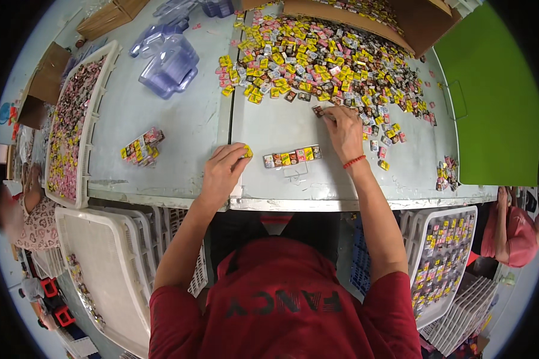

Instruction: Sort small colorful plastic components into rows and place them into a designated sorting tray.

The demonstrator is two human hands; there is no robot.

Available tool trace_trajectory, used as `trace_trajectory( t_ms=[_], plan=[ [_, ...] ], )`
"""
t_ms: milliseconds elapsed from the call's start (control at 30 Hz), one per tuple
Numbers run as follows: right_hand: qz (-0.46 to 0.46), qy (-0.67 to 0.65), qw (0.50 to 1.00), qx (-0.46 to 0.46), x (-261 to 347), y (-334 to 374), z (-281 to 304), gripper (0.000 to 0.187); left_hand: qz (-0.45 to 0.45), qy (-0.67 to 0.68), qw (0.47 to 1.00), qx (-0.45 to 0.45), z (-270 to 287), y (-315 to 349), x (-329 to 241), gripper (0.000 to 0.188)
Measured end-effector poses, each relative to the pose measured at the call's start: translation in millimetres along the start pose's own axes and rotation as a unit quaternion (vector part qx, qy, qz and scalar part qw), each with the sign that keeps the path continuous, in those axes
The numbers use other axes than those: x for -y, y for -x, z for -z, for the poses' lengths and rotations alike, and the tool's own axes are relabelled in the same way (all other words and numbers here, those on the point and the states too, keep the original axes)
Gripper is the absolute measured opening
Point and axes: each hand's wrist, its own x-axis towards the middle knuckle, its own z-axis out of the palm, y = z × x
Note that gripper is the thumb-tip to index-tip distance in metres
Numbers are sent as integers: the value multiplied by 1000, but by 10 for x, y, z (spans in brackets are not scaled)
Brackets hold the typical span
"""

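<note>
My left hand rests near the table's front edge, with a small yellow wrapped piece pinched at its fingertips. To its right lies a neat row of small wrapped pieces in yellow, brown, pink and white, with a clear plastic edge showing below it. My right hand wears a red bracelet and reaches to the near edge of a big loose pile of such pieces. Its fingers are closed together, and a small brown piece shows at their tips. What else they hold is hidden.
An open cardboard box stands behind the pile. Clear plastic trays are stacked at the back left. A bundle of pieces lies left. A white crate of pieces stands beyond it. Stacked crates flank me; people work at both sides.
</note>
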Motion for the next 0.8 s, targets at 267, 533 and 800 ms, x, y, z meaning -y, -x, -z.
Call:
trace_trajectory(
  t_ms=[267, 533, 800],
  plan=[
    [89, -23, 987, 132, -28, -208, 76, 24, -65, -65, 996, 6, -75, 1, -10, 16],
    [66, -44, 976, 203, -260, -254, 58, 24, -85, -51, 993, -65, -183, -2, 70, 18],
    [95, -113, 978, 150, 396, 258, 411, 24, -126, 29, 990, -50, -437, 91, -560, 18]
  ],
)
